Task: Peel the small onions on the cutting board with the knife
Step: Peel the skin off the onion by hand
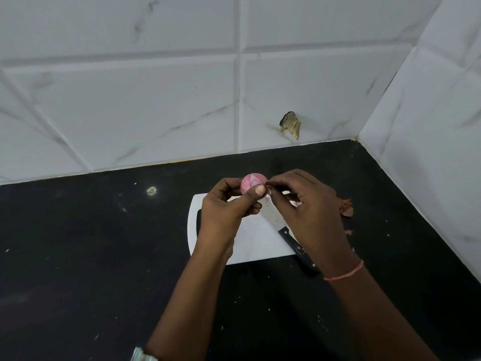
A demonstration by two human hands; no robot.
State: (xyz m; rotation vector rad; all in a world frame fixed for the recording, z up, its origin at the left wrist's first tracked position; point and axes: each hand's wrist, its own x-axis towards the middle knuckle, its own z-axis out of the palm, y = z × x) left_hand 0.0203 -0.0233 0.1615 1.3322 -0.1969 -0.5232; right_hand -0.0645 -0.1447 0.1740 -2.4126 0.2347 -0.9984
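Observation:
My left hand (229,207) holds a small pink onion (252,181) between thumb and fingers, lifted above the far edge of the white cutting board (256,243). My right hand (307,207) meets it from the right, its fingertips pinching at the onion's right side. The knife (289,231) lies flat on the board beneath my hands, blade pointing away, black handle (299,250) sticking out over the near right edge. Neither hand touches the knife. Any other onions on the board are hidden by my hands.
The board rests on a black countertop (104,256) in a corner of white tiled walls (130,100). A heap of brown onion skins (346,207) lies right of the board, with small scraps near it. A chipped spot (291,124) marks the back wall.

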